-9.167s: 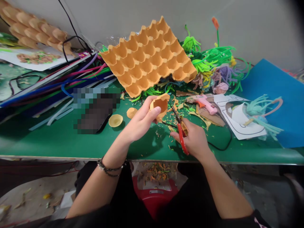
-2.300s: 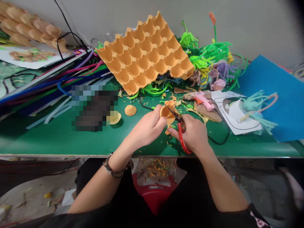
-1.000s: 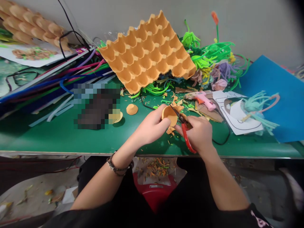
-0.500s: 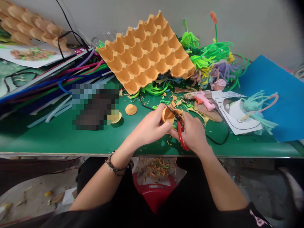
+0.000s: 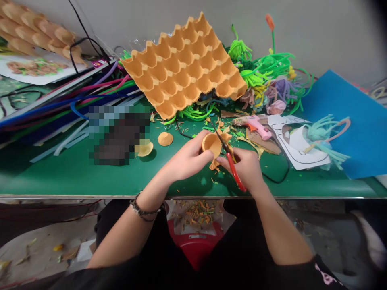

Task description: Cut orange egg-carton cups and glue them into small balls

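Note:
My left hand (image 5: 190, 157) is closed on a small tan egg-carton cup (image 5: 212, 145), its hollow side facing up toward me. In my right hand (image 5: 248, 167) are red-handled scissors (image 5: 234, 169), with the dark blades pointing up and left beside the cup's right rim. A ragged trimmed strip of carton (image 5: 215, 164) hangs just below the cup, near my right fingertips. On the green table to the left, one cut cup (image 5: 165, 139) lies dome up and a paler cup (image 5: 145, 148) lies hollow side up.
A large egg tray (image 5: 184, 66) leans at the back over bundles of green pipe cleaners (image 5: 266, 64). A pink glue gun (image 5: 256, 127) lies right of my hands among scraps, near white paper (image 5: 298, 141) and a blue sheet (image 5: 341, 121). Below the edge, a red bin (image 5: 196, 241) holds trimmings.
The scissors have moved away from inside the cup's rim to its right side, their handles swinging lower right. The cup's rim now shows rounder, and a trimmed strip hangs below it.

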Motion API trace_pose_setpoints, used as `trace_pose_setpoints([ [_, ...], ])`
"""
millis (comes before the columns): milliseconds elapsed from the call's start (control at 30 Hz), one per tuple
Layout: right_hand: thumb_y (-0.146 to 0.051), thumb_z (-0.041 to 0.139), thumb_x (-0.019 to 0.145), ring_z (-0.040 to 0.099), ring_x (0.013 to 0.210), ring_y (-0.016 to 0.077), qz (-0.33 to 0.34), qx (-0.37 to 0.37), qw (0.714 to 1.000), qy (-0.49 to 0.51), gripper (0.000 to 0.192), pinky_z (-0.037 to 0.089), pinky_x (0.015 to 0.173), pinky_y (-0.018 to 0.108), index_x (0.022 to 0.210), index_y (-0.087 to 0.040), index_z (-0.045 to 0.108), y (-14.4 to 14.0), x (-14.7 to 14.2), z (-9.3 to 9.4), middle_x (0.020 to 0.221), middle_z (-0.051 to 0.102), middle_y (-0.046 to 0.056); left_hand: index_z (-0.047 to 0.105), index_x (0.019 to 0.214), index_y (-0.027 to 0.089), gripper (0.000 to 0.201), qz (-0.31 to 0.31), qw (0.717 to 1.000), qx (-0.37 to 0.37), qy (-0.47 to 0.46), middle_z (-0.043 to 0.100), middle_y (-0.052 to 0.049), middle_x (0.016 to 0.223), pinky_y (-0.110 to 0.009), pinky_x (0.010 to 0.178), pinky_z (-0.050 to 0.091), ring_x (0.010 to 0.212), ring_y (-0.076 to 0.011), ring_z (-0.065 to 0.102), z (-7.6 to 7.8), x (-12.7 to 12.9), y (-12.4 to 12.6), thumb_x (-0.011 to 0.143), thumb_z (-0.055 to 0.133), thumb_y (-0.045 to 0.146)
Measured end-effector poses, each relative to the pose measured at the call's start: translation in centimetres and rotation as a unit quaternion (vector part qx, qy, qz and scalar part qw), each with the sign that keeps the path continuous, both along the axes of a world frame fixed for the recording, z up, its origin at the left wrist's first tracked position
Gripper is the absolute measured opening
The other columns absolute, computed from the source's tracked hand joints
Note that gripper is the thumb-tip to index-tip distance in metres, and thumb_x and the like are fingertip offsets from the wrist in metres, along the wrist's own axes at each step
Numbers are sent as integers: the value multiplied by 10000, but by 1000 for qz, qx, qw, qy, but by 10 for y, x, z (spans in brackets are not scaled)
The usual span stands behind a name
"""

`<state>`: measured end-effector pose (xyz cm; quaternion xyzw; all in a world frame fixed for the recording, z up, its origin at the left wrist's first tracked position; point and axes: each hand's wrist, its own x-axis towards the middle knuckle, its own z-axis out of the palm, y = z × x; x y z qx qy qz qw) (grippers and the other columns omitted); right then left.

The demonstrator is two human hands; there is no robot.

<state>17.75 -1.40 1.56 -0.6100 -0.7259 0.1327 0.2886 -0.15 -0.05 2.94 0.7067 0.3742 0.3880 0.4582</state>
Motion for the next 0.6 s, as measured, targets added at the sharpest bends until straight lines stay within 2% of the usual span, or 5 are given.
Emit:
trace_pose_setpoints([
  [100, -744, 537, 667, 313, 482, 90, -3, -19, 999, 49, 570, 242, 482, 247, 548, -201, 409, 3, 3, 0, 489, 375, -40, 444, 835, 190, 209, 10, 997, -53, -58, 396, 11, 708, -238, 527, 338, 607, -105, 373, -2, -1, 3, 859, 417, 397],
  [200, -670, 569, 702, 366, 509, 96, 37, -53, 993, 95, 487, 294, 497, 239, 646, -197, 466, 4, 6, -1, 542, 414, -44, 464, 816, 194, 414, 19, 989, -100, -111, 397, 1, 664, -247, 482, 332, 545, -106, 355, -4, 0, 4, 891, 303, 567],
  [400, -682, 521, 734, 437, 590, 134, 86, -38, 989, 113, 545, 374, 550, 286, 972, -192, 489, 3, 10, -3, 751, 509, 14, 509, 866, 186, 369, 25, 985, -101, -137, 460, -13, 696, -262, 529, 393, 556, -110, 402, -7, 1, 5, 913, 316, 497],
  [500, -709, 537, 698, 445, 615, 149, 51, 17, 997, 47, 550, 360, 568, 300, 879, -194, 467, 4, 11, -1, 762, 501, 30, 548, 948, 189, 360, 17, 987, -90, -131, 509, -28, 760, -248, 528, 404, 606, -121, 450, -5, -5, 6, 892, 373, 499],
  [600, -761, 518, 661, 405, 563, 136, 37, 49, 998, -2, 565, 320, 558, 290, 746, -209, 429, 3, 9, 2, 646, 471, 0, 580, 901, 186, 492, 24, 993, -71, -95, 537, -35, 758, -245, 532, 401, 640, -138, 491, -1, -10, 4, 852, 379, 633],
])
